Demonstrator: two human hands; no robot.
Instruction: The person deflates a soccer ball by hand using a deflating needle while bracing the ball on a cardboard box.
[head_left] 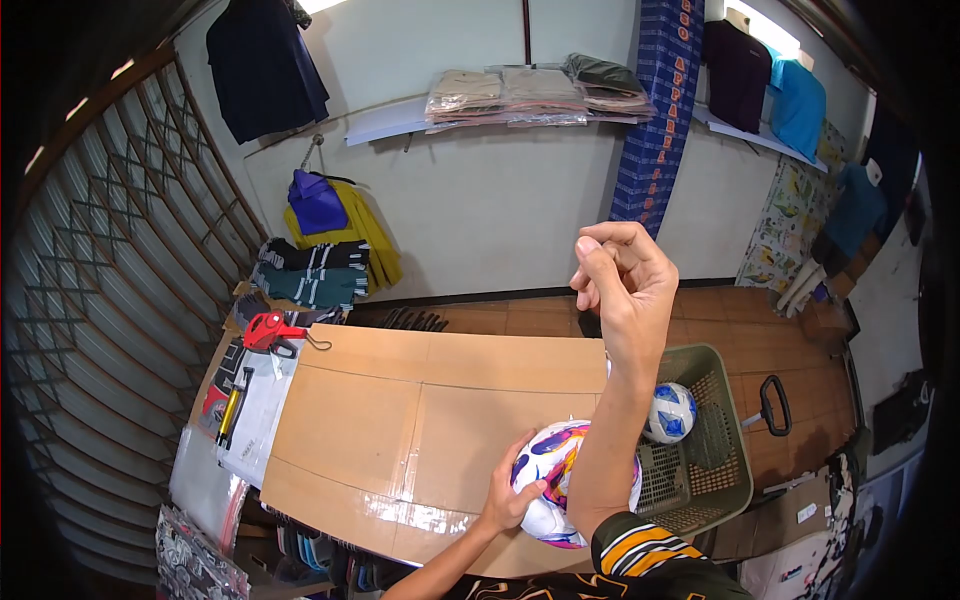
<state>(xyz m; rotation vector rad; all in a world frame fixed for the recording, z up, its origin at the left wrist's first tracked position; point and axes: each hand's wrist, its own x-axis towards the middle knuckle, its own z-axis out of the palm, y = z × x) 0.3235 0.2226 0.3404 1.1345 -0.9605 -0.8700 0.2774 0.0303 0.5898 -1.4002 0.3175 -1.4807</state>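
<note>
A white soccer ball (545, 490) with pink, purple and orange markings rests at the near right end of the cardboard-covered table. My left hand (510, 492) grips its left side, thumb on top and fingers wrapped round the curve. My right hand (628, 285) is raised high above the table's right edge. Its fingers are curled in and the thumb presses against the index finger; whatever the pinch holds, if anything, is too small to make out. My right forearm hides part of the ball.
A green plastic crate (735, 430) right of the table holds a blue-and-white ball (670, 413). At the left end lie a red tool (268, 332) and a yellow-and-black hand pump (232, 412). Cardboard (400, 440) covers the tabletop. A folding metal gate (110, 260) borders the left.
</note>
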